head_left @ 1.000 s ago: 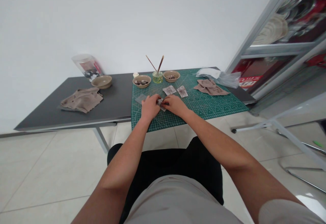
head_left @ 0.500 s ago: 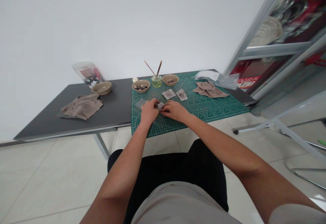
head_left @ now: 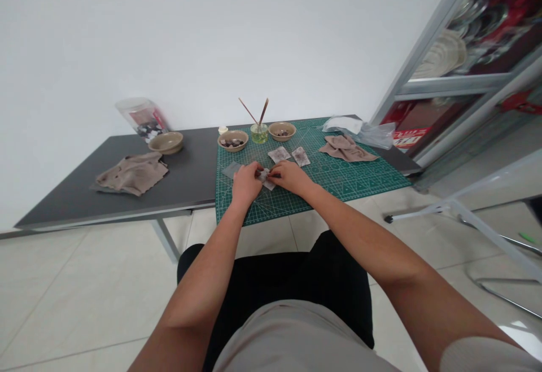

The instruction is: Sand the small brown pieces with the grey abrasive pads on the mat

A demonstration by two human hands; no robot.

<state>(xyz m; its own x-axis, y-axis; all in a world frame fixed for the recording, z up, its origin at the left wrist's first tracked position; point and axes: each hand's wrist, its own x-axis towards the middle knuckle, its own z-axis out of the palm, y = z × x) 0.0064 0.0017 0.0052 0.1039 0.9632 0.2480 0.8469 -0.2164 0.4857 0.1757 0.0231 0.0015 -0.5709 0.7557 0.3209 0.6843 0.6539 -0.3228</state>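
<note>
Both hands keep nearly the same place as half a second ago, but the speckled piece between them has turned, so a pale flap now shows at its lower right; the whole view has also shifted slightly, and the green strip at the upper left edge has almost left the frame.

At the centre, the left hand and the right hand face each other over the mat. Each grip is closed with its fingertips on the piece, the left on one side, the right on the other. Beside the left hand lies a grey sheet, partly covered by it.

Just above the right hand, two stained squares, one left of the other, lie flat and apart. Higher up, a jar with two sticks stands between a left bowl and a right bowl, both holding dark bits. Right of centre are a brown cloth and a clear bag. At left, another cloth lies on the counter.
</note>
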